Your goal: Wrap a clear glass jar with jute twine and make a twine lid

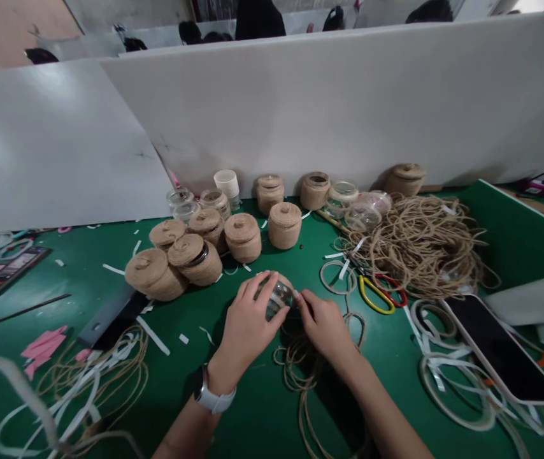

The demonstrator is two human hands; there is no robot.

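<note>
A small clear glass jar [280, 298], tilted on its side above the green table, has a tan band round its far part. My left hand [251, 313], with a watch on the wrist, wraps over the jar from the left. At the jar's right edge my right hand [323, 324] is closed in a pinch; what lies between its fingertips is too small to make out. Loose jute twine [298, 366] coils on the table below my hands. Twine-wrapped jars with lids [243, 239] stand just beyond, on the left.
Scissors [376, 296] with yellow and red handles lie right of my hands. Behind them is a big twine heap [425, 245]. Bare glass jars [365, 213] stand near the white partition [324, 102]. A phone [504, 350], white strips and a dark box [112, 319] flank me.
</note>
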